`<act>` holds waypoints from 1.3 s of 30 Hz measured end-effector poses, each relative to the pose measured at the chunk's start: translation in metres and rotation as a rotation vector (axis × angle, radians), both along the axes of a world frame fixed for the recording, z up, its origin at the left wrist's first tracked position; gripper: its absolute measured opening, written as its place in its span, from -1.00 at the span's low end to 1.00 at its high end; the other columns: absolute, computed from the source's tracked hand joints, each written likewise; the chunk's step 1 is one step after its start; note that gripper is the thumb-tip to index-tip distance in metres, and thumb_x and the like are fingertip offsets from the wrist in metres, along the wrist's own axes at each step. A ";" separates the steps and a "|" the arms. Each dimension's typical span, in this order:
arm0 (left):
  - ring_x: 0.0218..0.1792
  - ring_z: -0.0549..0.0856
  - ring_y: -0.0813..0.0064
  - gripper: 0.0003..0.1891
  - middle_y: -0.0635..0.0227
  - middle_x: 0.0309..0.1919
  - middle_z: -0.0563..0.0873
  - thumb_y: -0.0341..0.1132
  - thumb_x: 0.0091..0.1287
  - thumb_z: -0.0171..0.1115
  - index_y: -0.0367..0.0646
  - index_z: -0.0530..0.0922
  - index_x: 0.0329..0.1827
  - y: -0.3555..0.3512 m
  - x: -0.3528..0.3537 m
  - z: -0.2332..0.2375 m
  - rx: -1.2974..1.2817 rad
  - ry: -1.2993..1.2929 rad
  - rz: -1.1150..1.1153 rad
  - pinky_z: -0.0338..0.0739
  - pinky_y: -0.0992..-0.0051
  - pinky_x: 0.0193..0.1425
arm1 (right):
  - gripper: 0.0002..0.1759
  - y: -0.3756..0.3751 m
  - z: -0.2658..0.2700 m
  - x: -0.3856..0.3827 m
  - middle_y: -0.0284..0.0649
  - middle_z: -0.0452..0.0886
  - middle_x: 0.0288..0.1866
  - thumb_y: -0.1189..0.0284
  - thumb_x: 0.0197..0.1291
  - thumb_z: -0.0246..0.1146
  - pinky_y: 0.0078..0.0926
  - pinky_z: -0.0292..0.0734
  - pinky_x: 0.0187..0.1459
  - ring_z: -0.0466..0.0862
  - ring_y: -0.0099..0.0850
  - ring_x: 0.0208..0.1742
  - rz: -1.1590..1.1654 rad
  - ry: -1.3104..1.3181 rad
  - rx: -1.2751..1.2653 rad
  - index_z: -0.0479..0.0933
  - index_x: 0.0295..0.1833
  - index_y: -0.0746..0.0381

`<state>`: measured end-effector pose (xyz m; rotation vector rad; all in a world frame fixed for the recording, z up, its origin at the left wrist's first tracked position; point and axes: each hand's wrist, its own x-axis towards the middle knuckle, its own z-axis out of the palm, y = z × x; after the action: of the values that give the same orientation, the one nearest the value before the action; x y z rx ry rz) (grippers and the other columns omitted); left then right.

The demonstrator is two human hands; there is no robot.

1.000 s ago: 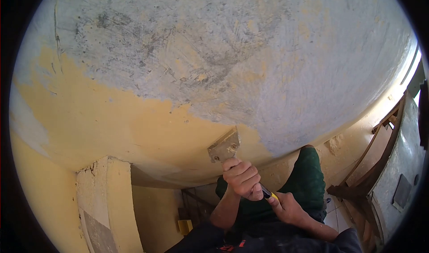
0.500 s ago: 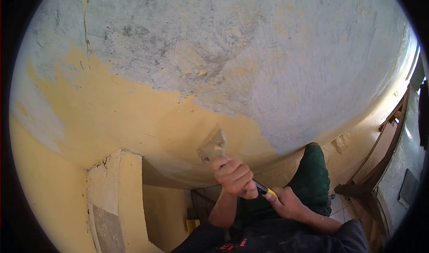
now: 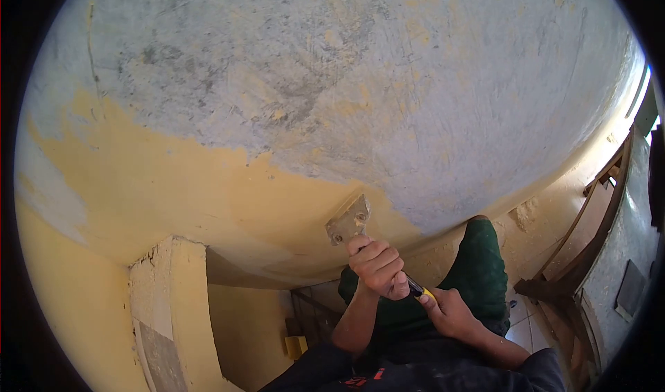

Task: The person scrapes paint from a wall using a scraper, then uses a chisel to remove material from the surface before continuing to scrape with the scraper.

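Both my hands are wrapped around a wall scraper with a wide metal head and a black and yellow handle. My left hand grips it just behind the head, thumb along the handle. Lower down, my right hand closes around the yellow end of the handle. The scraper's head is tilted, its blade edge right at the yellow paint of the wall. Just above and to the right of the blade, the yellow borders a bare grey, scratched area.
A pillar edge with chipped plaster stands at lower left beside a recess. A small yellow object lies low inside. At right are wooden pieces and a curved grey sheet. My green-clad knee is close to the wall.
The scraper and both hands have moved right along the wall, closer to the border of the grey area. The view has shifted slightly; both grips are unchanged.
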<state>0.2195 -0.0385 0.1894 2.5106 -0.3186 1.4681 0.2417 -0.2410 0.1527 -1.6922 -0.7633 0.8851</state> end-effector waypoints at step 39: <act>-0.55 0.57 0.46 -0.60 0.45 -0.74 0.51 -0.10 0.22 -0.02 -0.05 0.45 -0.77 0.002 0.001 0.004 -0.008 0.037 0.001 0.27 0.34 -0.15 | -0.42 0.005 -0.003 0.000 0.15 0.52 -0.53 0.04 0.51 0.01 -0.09 0.45 -0.35 0.56 0.17 -0.44 0.029 0.058 0.023 0.49 -0.28 0.39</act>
<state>0.2207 -0.0362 0.1939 2.5286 -0.3046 1.4193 0.2413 -0.2364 0.1496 -1.6319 -0.7577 0.9388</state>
